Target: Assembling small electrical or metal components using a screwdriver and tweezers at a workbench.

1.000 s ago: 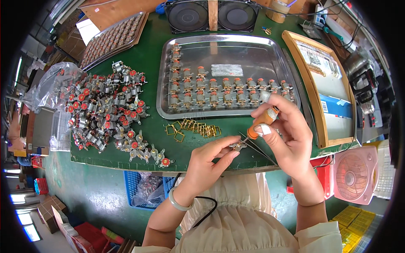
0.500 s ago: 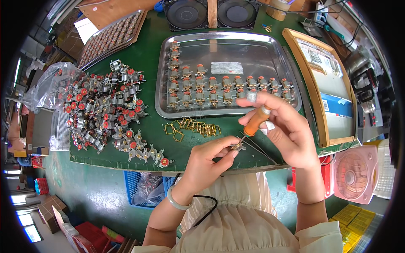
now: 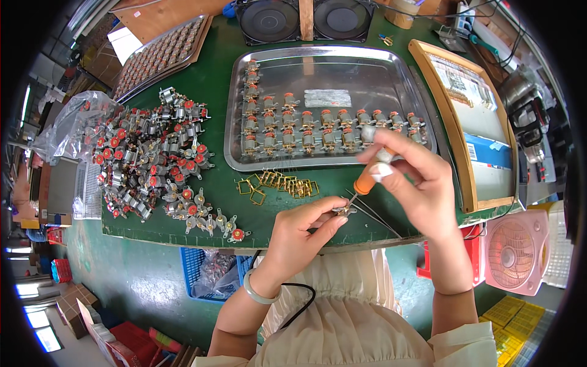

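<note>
Near the table's front edge, my left hand (image 3: 306, 229) pinches a small motor (image 3: 344, 211) between thumb and fingertips; most of the part is hidden. My right hand (image 3: 422, 183) grips a screwdriver (image 3: 365, 182) with an orange handle, its thumb and a finger wrapped in white tape. The shaft slants down, its tip at the motor. Thin metal rods (image 3: 379, 219) lie just right of it. Left of the screwdriver sits a small heap of brass frames (image 3: 281, 183). Behind my hands, a metal tray (image 3: 342, 67) bears rows of small motors with red tops.
A large pile of loose motors (image 3: 153, 153) covers the table's left side, beside a clear plastic bag (image 3: 79, 128). Another filled tray (image 3: 162, 55) stands at the back left. Two black speakers (image 3: 269, 21) stand behind. At right leans a wooden-framed box (image 3: 471, 122); a pink fan (image 3: 513, 251) stands below.
My right hand has shifted its fingers about the screwdriver handle and tilted slightly. The screwdriver tip stays at the motor, and my left hand has hardly moved.
</note>
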